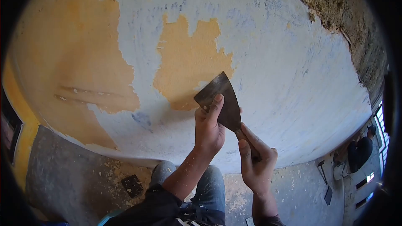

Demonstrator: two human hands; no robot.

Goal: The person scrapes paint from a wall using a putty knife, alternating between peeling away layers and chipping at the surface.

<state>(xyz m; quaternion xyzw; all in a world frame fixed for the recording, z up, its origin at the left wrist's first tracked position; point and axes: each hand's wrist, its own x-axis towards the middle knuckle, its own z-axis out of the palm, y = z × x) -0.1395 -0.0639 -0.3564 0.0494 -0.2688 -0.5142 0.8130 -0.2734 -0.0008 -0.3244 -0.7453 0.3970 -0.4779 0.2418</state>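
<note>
A wide-bladed paint scraper [224,100] is held up in front of the wall, its blade edge pointing up and to the left. My right hand [258,165] is wrapped round its handle, index finger stretched along the neck. My left hand [209,130] grips the side of the blade, the thumb flat on its face and the fingers hidden behind it. Behind the blade, the wall [284,79] is mostly stripped to a pale, bluish surface. An orange-yellow paint patch [190,54] with ragged edges remains just above the blade, and a larger yellow area [79,50] covers the left side.
Rough brown bare masonry [335,0] runs along the upper right. A dark square piece [132,185] lies on the flake-strewn floor [79,180]. At the far right, a person in dark clothes [360,152] is low by the wall, near a long-handled dustpan-like tool [328,195].
</note>
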